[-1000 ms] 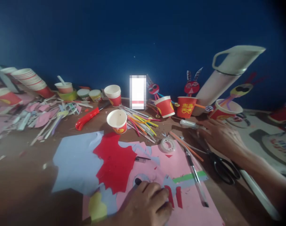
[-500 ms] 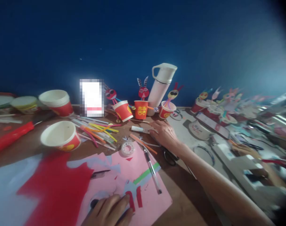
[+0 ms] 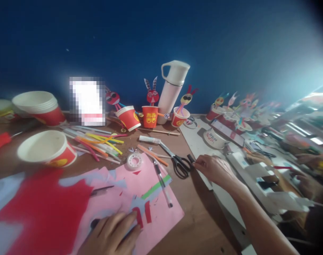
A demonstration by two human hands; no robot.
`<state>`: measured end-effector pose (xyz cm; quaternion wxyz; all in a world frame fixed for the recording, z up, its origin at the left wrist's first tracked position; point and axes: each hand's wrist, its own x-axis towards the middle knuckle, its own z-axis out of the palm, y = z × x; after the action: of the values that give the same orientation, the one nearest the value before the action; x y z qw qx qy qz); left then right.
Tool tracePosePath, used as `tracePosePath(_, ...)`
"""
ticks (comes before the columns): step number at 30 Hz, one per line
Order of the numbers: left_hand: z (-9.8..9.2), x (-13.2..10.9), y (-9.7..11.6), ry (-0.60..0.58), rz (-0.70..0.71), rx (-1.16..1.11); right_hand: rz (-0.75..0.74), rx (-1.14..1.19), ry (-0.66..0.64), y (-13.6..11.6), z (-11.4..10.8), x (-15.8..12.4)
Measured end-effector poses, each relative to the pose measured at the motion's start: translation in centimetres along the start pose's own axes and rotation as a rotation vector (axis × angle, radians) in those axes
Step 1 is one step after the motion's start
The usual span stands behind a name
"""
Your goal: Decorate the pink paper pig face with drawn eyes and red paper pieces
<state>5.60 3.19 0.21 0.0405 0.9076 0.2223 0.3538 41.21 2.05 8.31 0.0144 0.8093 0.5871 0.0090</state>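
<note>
At the lower middle, my left hand rests over the pink paper with its fingers curled. A dark rounded end shows beside it; whatever lies under the fingers is hidden. My right hand is closed, thumb and fingertips pinching a small black cap-like piece beside the white board's edge. Just left of that hand lie the black-handled scissors, with a white marker by the blade tips. A clear pen and a tape roll lie on the pink paper, near red paper strips.
Red paper spreads at left. Behind it stand a paper cup, stacked cups and colored sticks. Cup figures and a leaning thermos line the wall. Another person's hands are at right.
My right hand has drawn back from beside the white marker toward the right and now pinches the small black piece, uncovering the scissors. The view has shifted right; my left hand stays on the paper.
</note>
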Motion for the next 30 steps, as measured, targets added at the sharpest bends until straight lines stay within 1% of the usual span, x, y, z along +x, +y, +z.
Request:
tracePosePath(3,-1.5,1.1,0.5,-0.098,-0.002,-0.039,0.013,0.0,-0.025,0.0,0.5,-0.2)
tracePosePath(5,-2.3,1.5,0.7,-0.214,-0.069,-0.076,0.035,0.006,-0.012,0.2,0.2,-0.4)
tracePosePath(7,-3.0,1.6,0.9,-0.287,-0.108,-0.103,0.056,0.029,0.023,0.4,-0.4,-0.6)
tracePosePath(10,-3.7,1.8,1.1,-0.335,-0.114,-0.114,0.026,0.121,0.087,-0.3,-1.8,-1.5)
tracePosePath(12,-4.0,2.0,1.3,-0.325,-0.114,-0.11,-0.036,0.21,0.101,-1.7,-2.6,-2.2)
tracePosePath(14,-4.2,2.2,1.4,-0.292,-0.13,-0.124,-0.128,0.341,0.074,-3.8,-3.1,-3.0)
tracePosePath(16,-4.5,2.3,1.3,-0.244,-0.172,-0.177,-0.266,0.558,-0.009,-6.1,-3.5,-3.7)
tracePosePath(18,-5.0,2.5,0.9,-0.201,-0.235,-0.269,-0.395,0.673,-0.128,-8.4,-3.7,-4.2)
tracePosePath(20,-5.6,2.8,0.4,-0.151,-0.319,-0.356,-0.546,0.715,-0.228,-10.2,-3.8,-4.5)
tracePosePath(22,-6.3,3.1,0.0,-0.091,-0.375,-0.406,-0.717,0.7,-0.266,-11.6,-3.8,-4.8)
tracePosePath(24,-6.7,3.3,0.0,-0.06,-0.333,-0.386,-0.875,0.633,-0.261,-12.6,-3.6,-5.2)
tracePosePath(26,-6.6,3.3,0.4,-0.07,-0.216,-0.298,-1.008,0.554,-0.21,-13.3,-3.3,-5.6)
tracePosePath(28,-6.0,3.2,1.0,-0.075,-0.133,-0.179,-1.102,0.477,-0.132,-13.8,-2.9,-6.1)
tracePosePath(29,-5.7,3.0,1.4,-0.091,-0.117,-0.136,-1.134,0.443,-0.086,-13.9,-2.6,-6.4)
tracePosePath(30,-5.3,2.9,1.6,-0.078,-0.102,-0.11,-1.156,0.41,-0.044,-14.0,-2.3,-6.6)
